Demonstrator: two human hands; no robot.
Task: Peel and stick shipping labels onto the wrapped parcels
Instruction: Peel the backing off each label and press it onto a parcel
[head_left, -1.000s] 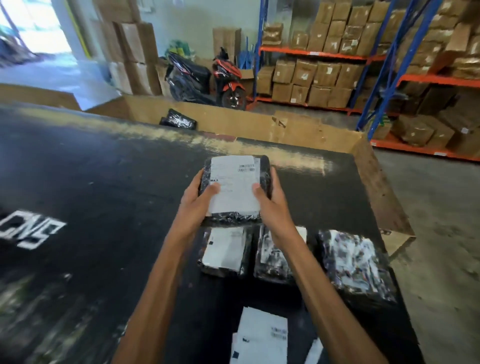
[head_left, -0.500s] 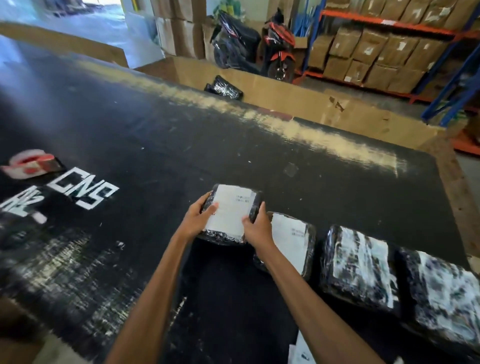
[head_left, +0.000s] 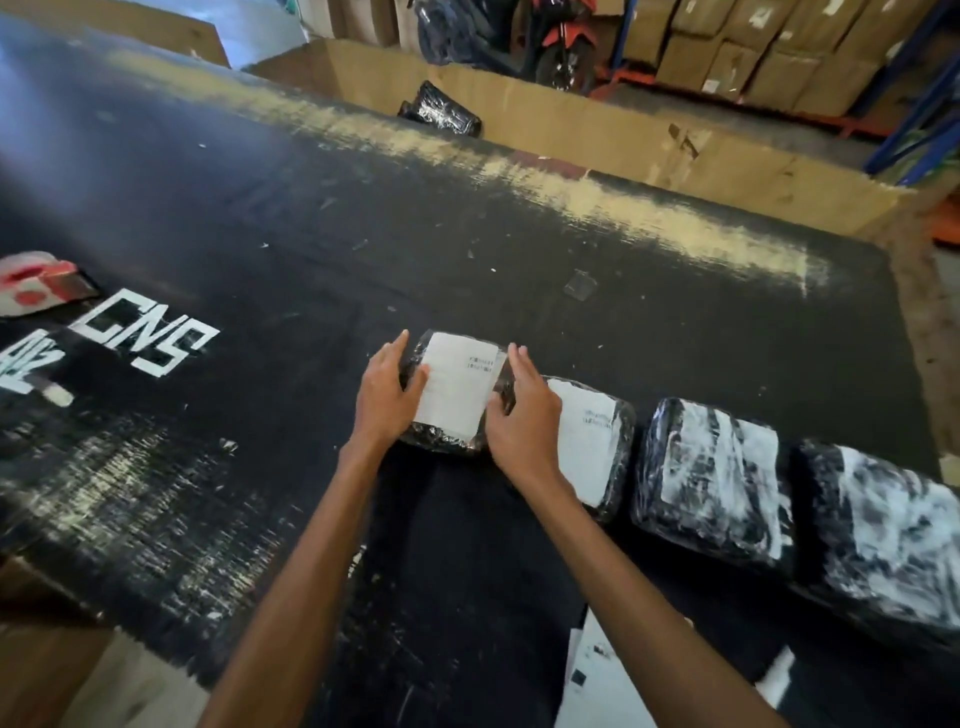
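A black-wrapped parcel (head_left: 441, 439) with a white shipping label (head_left: 457, 395) lies flat on the black table (head_left: 363, 234), at the left end of a row. My left hand (head_left: 387, 397) flanks its left side, fingers straight, thumb touching the label's edge. On its right side rests my right hand (head_left: 522, 415), fingers extended, thumb on the wrap. Right of it lie a second labelled parcel (head_left: 587, 441) and two more shiny wrapped parcels (head_left: 711, 478) (head_left: 893, 540). White label sheets (head_left: 597, 675) lie near the front edge.
A red and white tape dispenser (head_left: 36, 283) sits at the far left by white "CNS" lettering (head_left: 150, 338). Behind the table, a cardboard bin (head_left: 571, 124) holds a black parcel (head_left: 441, 111). A motorbike (head_left: 561, 41) and shelves of cartons (head_left: 753, 52) stand beyond.
The parcel was held up in both hands, then lowered onto the table left of the row. My fingers have since straightened out along its sides.
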